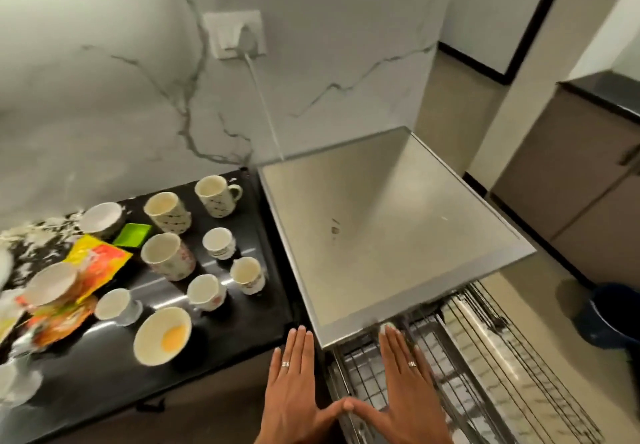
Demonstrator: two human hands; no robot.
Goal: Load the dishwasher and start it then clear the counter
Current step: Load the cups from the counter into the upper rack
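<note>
Black counter (221,346) beside steel dishwasher (398,235)

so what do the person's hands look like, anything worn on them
Both hands are bare, with no gloves or sleeves in view. The left hand has a silver ring on one finger, and the right hand has a similar silver ring. The fingernails look short and pale.

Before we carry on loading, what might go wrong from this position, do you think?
1. Cups and the bowl crowd the dark counter; reaching across may knock one over.
2. Both flat hands, left hand and right hand, hover over the pulled-out wire rack, where fingers might get pinched.
</note>
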